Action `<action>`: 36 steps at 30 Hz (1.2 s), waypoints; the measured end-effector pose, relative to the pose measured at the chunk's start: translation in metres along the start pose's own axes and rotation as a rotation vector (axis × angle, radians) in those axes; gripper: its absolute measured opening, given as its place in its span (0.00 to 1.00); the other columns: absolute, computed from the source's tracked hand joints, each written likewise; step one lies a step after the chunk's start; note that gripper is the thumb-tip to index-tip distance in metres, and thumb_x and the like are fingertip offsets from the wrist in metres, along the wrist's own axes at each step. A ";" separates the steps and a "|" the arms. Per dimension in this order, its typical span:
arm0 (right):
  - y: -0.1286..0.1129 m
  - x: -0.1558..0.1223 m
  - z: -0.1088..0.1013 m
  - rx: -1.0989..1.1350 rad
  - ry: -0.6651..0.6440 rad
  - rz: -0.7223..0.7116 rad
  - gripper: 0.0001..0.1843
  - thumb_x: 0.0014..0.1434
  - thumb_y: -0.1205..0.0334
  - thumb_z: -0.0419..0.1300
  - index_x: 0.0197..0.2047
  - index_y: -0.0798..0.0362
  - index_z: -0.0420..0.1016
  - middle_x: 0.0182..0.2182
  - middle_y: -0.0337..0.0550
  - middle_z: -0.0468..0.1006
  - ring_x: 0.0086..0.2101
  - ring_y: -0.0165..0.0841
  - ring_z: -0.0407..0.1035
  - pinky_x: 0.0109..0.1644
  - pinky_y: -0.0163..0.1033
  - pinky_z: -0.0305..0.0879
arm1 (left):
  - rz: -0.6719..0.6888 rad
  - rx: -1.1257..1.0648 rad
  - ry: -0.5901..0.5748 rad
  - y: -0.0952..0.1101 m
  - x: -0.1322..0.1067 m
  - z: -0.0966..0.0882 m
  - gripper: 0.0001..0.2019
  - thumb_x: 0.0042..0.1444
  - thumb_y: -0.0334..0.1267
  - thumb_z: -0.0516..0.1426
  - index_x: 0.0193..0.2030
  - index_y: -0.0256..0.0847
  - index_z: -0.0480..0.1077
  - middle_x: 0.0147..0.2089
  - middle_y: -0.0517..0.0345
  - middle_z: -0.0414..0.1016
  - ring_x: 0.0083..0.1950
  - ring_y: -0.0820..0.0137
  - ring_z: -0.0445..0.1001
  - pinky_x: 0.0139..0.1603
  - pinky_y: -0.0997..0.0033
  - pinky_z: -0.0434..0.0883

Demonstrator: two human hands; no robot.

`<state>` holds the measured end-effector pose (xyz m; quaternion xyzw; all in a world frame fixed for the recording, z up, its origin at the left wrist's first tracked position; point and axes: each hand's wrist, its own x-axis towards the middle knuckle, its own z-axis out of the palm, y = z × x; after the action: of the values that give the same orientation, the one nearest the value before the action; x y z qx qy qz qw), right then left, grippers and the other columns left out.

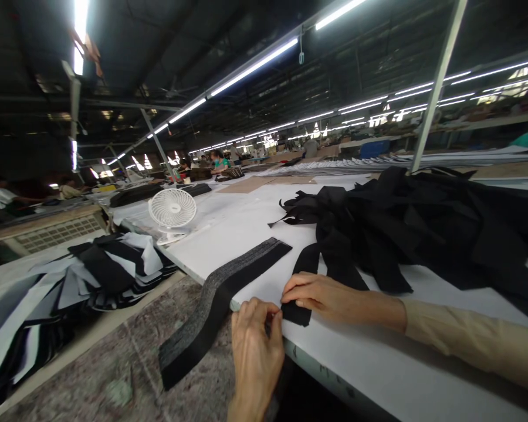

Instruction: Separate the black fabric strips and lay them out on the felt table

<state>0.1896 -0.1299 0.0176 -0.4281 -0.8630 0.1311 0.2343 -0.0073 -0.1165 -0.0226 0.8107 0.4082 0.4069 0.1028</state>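
Note:
A black fabric strip lies on the white tabletop near its front edge. My right hand rests over it, fingers closed on the strip's left edge. Just left of that, at the table's edge, my left hand is closed with thumb and fingertips together; whatever is between them is hidden. Beyond my left hand, a stack of black and grey strips lies partly on the table and hangs over its edge. A large heap of loose black strips spreads across the table's right side.
A small white fan stands at the table's left edge. Bundles of black, grey and white pieces lie on a lower surface at left. A metal pole rises behind the heap. Other people work at distant tables.

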 end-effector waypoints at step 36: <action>0.037 -0.004 -0.007 -0.620 0.174 0.399 0.26 0.67 0.54 0.42 0.64 0.55 0.59 0.64 0.57 0.54 0.62 0.49 0.49 0.62 0.57 0.52 | 0.142 -0.034 -0.198 -0.001 0.063 -0.003 0.10 0.59 0.29 0.51 0.41 0.39 0.73 0.42 0.54 0.73 0.46 0.64 0.68 0.53 0.62 0.66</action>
<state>0.2202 -0.1108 0.0066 -0.6478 -0.7382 -0.1301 0.1360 0.0111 -0.0694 0.0152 0.8718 0.3309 0.3381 0.1271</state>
